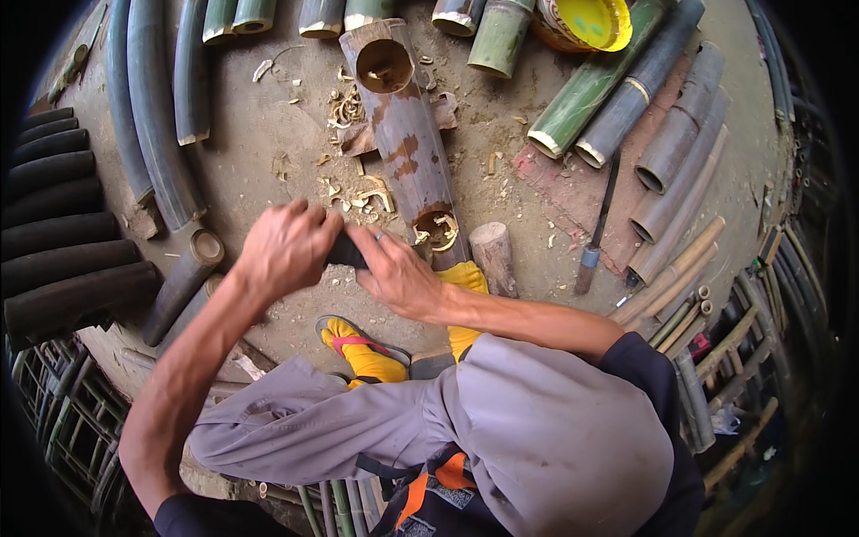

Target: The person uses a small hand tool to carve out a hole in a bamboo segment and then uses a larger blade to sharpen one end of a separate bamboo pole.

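Currently: left hand [291, 246], right hand [403, 276] grasping dark piece [344, 252], mid-frame.
Risk: loose grip could drop it onto sandal [352, 340].

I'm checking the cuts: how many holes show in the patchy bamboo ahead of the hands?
2: a large hole near the far end of the bamboo, and a smaller hole near the right foot, with shavings inside. Any underneath would be hidden.

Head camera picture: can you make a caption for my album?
Left hand and right hand on a dark object, beside a holed bamboo pole and curly shavings.
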### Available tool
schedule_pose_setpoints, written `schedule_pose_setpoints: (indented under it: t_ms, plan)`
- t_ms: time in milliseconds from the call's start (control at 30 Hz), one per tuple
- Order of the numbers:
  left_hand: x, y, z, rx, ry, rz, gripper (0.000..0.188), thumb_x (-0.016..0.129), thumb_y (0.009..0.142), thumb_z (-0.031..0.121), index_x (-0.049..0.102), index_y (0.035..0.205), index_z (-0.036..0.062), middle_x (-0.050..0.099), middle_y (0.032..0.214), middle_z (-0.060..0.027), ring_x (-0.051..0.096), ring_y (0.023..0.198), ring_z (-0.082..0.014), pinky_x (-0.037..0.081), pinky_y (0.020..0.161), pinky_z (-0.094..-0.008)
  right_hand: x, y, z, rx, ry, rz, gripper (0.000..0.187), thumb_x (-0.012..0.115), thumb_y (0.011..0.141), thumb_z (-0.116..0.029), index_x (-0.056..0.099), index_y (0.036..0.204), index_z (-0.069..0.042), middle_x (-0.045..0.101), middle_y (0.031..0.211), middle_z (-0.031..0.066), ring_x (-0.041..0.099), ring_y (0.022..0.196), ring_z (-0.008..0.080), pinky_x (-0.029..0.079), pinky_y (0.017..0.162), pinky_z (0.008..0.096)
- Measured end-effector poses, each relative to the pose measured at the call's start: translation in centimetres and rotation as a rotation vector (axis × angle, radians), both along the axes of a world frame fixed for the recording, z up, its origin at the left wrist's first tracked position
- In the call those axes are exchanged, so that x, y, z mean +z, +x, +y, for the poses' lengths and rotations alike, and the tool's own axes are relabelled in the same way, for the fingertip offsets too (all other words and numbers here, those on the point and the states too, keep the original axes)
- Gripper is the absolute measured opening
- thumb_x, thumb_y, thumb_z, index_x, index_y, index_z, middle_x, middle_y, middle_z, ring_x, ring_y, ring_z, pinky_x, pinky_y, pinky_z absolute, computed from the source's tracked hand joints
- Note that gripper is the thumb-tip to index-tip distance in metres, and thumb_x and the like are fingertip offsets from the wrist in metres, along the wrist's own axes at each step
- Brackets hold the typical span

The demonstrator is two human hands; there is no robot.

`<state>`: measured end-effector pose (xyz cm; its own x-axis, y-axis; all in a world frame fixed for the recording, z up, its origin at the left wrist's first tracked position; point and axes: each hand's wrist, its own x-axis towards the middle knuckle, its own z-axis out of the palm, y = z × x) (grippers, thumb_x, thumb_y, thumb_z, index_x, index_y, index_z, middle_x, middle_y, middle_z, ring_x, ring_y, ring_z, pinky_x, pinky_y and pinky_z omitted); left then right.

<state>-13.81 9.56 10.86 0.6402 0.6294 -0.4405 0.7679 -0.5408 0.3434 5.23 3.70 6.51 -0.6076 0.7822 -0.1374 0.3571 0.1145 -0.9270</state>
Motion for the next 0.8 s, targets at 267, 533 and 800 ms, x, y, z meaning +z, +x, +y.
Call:
schedule_pose_setpoints:
  t_ms: [267,533,800]
  plan:
    - [-3.0,2.0,-10.4,0.707,-0.639,-0.028,0.038,0.075,0.059,0.024,0.068,0.094,0.0092,0.068,0.074,-0.0153,0.068,0.069,-0.0299,0.055,0.072,-0.0395,-0.3,2.1,2.0,0.726,-0.176,-0.263,0.035,0.057,0.080,-0.011,0.046,0.113,-0.006,0.061,0.079,0.0211,0.064,0.071,0.0387,0.052,0.060,0.0474]
    - [0.2,1.3,-4.3,0.405,-0.507,0.128,0.030,0.072,0.063,0.023,0.063,0.086,0.0062,0.066,0.071,-0.0191,0.066,0.068,-0.0347,0.055,0.065,-0.0423,-1.0,2.0,-0.1,0.342,-0.042,-0.090,0.039,0.060,0.075,-0.009,0.047,0.111,-0.009,0.057,0.078,0.0154,0.062,0.069,0.0364,0.050,0.055,0.0468]
    - [-0.7,8.1,-16.3,1.152,-0.745,-0.200,0.039,0.075,0.063,0.019,0.065,0.097,0.0018,0.065,0.068,-0.0205,0.067,0.060,-0.0296,0.054,0.061,-0.0403,0.4,3.7,2.6,1.038,-0.024,-0.318,0.017,0.057,0.077,-0.014,0.061,0.093,-0.010,0.066,0.071,0.0136,0.068,0.072,0.0318,0.052,0.053,0.0457]
